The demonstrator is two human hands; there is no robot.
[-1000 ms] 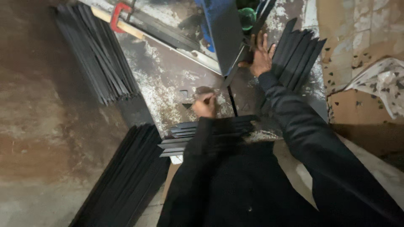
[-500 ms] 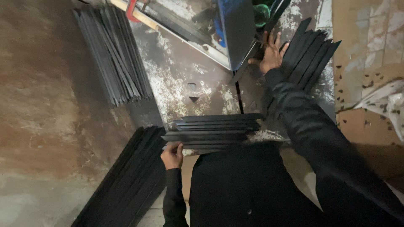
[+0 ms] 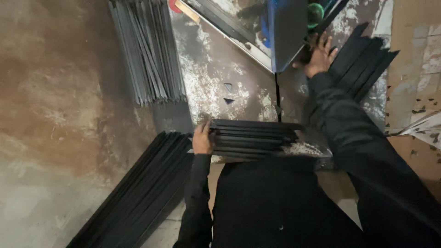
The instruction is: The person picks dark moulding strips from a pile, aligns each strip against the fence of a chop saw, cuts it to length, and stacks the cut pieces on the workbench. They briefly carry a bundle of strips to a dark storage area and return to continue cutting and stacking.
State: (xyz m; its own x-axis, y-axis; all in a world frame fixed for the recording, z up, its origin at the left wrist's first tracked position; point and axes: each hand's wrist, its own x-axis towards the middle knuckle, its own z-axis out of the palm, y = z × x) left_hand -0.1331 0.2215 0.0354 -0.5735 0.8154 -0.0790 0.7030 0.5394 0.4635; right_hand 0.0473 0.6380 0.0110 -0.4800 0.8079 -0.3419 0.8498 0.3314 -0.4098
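Single head view, steeply downward, close

The floor (image 3: 59, 115) on the left is bare concrete, stained brown and grey, worn and blotchy. In the middle stands a dark metal desk (image 3: 216, 78) whose top is scuffed, with pale patches where the coating has flaked. On the right lies flattened brown cardboard (image 3: 413, 69), torn and marked with light squares. The light is dim and uneven, leaving the lower part in deep shadow.
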